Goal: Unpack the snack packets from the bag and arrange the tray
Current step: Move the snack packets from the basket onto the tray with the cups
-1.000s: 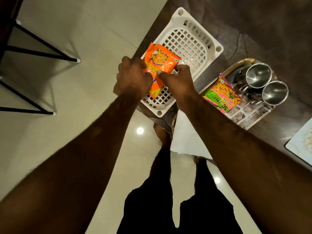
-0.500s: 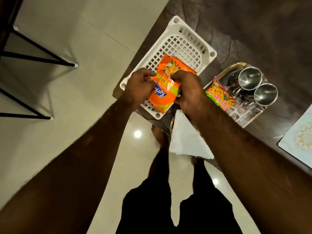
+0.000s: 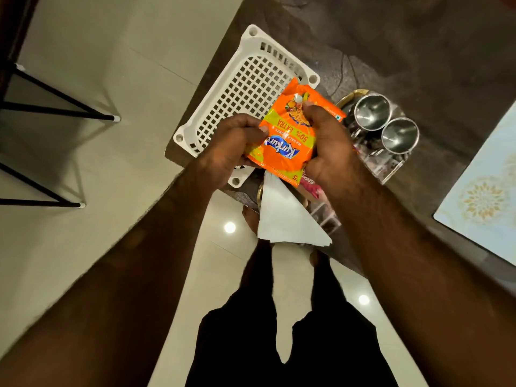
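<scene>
Both hands, left hand [image 3: 231, 143] and right hand [image 3: 328, 146], are gripping orange crinkly foil snack packet [image 3: 290, 135], its long axis tilting toward white plastic lattice tray [image 3: 243, 79] just beyond, left hand nearer.

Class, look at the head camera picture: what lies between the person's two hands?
In the head view, an orange snack packet lies between the left hand and right hand, gripped by both above the white basket.

Two steel mugs [image 3: 386, 122] side by side, pale patterned mat [image 3: 485, 196] — dark table [image 3: 418, 46], black stool legs [image 3: 55, 107]
</scene>
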A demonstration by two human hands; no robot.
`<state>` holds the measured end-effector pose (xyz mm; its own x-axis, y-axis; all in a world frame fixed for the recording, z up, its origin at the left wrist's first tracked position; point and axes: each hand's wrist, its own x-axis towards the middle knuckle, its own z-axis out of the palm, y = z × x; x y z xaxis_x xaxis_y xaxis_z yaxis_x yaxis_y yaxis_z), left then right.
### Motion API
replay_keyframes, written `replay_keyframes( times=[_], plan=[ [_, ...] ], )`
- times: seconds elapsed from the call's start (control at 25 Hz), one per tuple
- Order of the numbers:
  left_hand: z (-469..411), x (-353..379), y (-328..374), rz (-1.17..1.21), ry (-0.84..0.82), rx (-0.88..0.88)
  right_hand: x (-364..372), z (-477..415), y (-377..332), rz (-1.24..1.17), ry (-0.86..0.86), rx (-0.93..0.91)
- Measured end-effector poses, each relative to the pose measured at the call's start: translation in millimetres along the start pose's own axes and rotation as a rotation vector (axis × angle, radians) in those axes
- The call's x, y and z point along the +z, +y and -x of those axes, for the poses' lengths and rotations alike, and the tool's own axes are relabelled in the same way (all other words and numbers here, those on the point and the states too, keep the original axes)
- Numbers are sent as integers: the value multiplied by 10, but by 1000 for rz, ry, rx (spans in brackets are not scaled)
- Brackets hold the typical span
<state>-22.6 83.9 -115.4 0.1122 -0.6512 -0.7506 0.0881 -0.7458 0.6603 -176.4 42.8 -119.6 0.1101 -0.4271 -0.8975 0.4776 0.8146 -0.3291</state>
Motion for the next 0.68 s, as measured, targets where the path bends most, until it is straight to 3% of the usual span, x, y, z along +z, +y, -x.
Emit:
replay_keyframes(
  times=[0.12,0.28,0.52,0.68],
  plan=[
    [104,413,8,-110,-121,77,-419,135,-145,19,-9,-28],
    [139,1023,-119,-213,-125,121,-1100,230,-209,143,90,-89],
    [148,1477,-504,-798,-148,155,-1918,223,134,375,261,-75],
    [158,1573,-496,-983,-76,187,-1895,77,162,454,337,-172]
  ],
)
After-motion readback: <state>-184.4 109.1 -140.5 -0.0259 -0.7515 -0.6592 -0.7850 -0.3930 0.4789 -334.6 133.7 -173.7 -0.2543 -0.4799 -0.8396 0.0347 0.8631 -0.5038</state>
